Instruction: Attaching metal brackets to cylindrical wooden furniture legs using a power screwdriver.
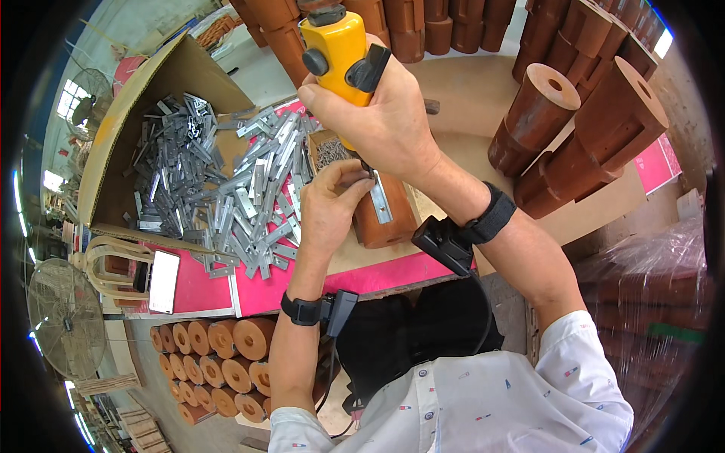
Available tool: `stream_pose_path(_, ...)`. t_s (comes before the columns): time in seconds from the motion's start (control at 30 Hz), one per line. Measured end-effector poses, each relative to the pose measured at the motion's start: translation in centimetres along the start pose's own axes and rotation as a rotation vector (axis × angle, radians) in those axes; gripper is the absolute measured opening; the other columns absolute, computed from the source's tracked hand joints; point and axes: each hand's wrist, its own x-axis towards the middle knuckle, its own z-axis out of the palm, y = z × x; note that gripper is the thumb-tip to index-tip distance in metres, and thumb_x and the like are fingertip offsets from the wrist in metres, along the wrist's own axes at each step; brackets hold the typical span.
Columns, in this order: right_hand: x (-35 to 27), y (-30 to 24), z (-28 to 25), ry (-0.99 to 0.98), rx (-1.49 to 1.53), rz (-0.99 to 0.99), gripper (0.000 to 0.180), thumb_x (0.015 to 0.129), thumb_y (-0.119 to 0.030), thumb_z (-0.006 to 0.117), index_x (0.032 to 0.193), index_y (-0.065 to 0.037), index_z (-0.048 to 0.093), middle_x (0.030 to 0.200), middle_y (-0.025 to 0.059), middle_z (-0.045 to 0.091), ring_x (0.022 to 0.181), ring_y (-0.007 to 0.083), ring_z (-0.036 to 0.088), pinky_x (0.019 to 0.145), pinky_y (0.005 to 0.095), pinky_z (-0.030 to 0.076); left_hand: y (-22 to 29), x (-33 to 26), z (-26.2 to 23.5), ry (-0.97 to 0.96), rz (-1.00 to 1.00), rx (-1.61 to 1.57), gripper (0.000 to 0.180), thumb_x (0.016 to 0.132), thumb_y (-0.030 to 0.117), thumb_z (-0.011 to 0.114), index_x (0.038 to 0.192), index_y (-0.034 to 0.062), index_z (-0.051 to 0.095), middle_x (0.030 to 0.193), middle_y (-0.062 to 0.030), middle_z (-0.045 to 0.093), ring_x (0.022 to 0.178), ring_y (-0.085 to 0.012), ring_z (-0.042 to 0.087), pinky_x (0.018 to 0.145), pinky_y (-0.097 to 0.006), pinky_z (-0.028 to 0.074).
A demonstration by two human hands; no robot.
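Observation:
My right hand (385,121) is wrapped round a yellow power screwdriver (340,57), held upright with its bit pointing down. Below it, a reddish-brown wooden cylinder (370,229) lies on the table, and a flat metal plate (381,202) with holes rests along its top. The bit meets the far end of the plate, close to the fingertips of my left hand (328,202). Those fingers are pinched together there; whether they hold a screw is hidden. Behind my left hand, a small box of screws (330,153) is partly covered.
A cardboard box (113,177) on its side spills many metal plates (253,196) across the left of the table. Brown cylinders (532,121) stand at the right and back. More cylinders (253,338) are stacked below left. A white-screened phone (164,281) leans by the table edge.

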Motion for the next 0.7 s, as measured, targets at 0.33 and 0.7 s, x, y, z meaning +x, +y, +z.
stream_pose_path(0.33, 0.02, 0.06, 0.32, 0.012, -0.065, -0.055, 0.050, 0.077, -0.021, 0.074, 0.114, 0.004, 0.053, 0.082, 0.0144, 0.067, 0.075, 0.0249, 0.069, 0.071, 0.0341, 0.054, -0.31, -0.03, 0.40, 0.024, 0.012, -0.056, 0.023, 0.080, 0.004, 0.072, 0.101, -0.0034, 0.067, 0.088, -0.0119, 0.073, 0.082, -0.0147, 0.069, 0.075, -0.027, 0.053)
stream_pose_path(0.7, 0.30, 0.06, 0.09, 0.001, -0.045, -0.030, 0.049, 0.077, -0.022, 0.074, 0.113, 0.004, 0.054, 0.083, 0.0138, 0.067, 0.076, 0.0232, 0.069, 0.072, 0.0340, 0.054, 0.11, -0.07, 0.71, 0.041, 0.036, -0.049, 0.020, 0.080, 0.000, 0.071, 0.100, -0.0035, 0.067, 0.089, -0.0102, 0.071, 0.082, -0.0142, 0.069, 0.075, -0.027, 0.053)
